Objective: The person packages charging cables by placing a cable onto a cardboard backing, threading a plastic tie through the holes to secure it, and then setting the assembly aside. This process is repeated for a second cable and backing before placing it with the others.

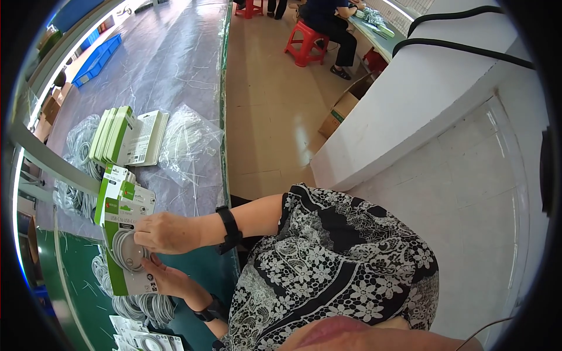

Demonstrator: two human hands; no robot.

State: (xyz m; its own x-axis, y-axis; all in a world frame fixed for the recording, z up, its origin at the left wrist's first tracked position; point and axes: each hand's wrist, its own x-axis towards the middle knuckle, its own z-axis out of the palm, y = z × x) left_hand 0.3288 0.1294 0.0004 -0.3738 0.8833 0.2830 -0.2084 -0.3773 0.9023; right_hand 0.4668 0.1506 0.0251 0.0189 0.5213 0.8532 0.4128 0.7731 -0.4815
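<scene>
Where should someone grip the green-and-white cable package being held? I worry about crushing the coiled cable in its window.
Probably by the flat card edges of the cable package, coming from its sides, as the right hand and left hand do. The coiled cable bulges in the middle; the margins are flat.

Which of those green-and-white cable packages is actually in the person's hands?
The cable package with the coiled grey cable showing, pinched between the right hand above and left hand below. The stack of packages lies untouched farther up the table.
</scene>
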